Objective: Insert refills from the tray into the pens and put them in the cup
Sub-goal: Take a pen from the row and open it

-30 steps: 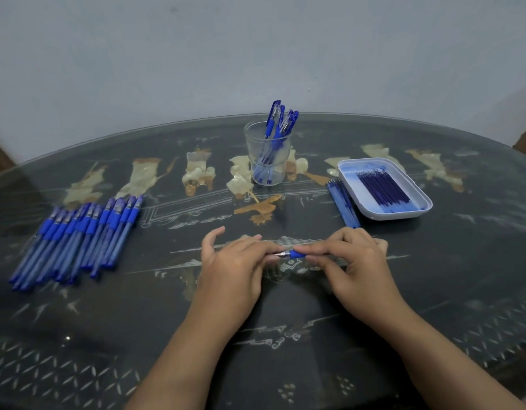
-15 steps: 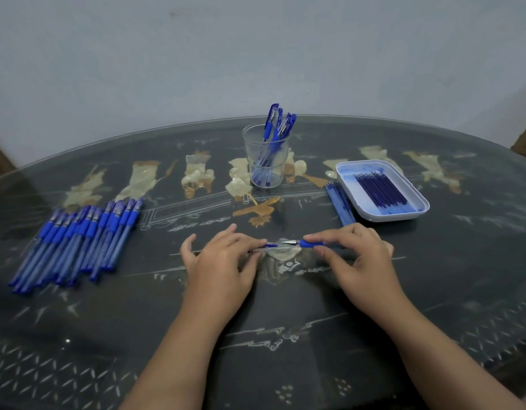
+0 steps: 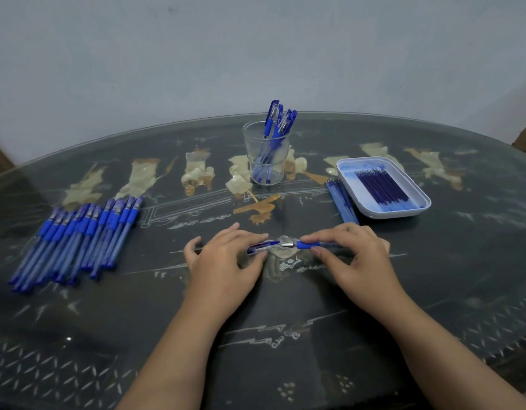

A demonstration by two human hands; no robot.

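Currently, stock as follows. Cup [image 3: 249, 155]: several finished pens standing inside. Bench [image 3: 285, 318], left side: row of capped pens [image 3: 78, 238], not yet refilled by my reckoning. Tray [image 3: 359, 168]: refills [image 3: 383, 187] remaining.

In work: 1 pen [image 3: 309, 245], pinched by right hand [image 3: 359, 261]; its cap [image 3: 261, 247], pinched by left hand [image 3: 226, 264].

Change: 1 s ago cap sat on pen; now pulled clear, tip bare.

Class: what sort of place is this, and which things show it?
Probably a room in a home: an ornate glass-topped table with inlaid figures, against a plain painted wall, with loose pens laid out.
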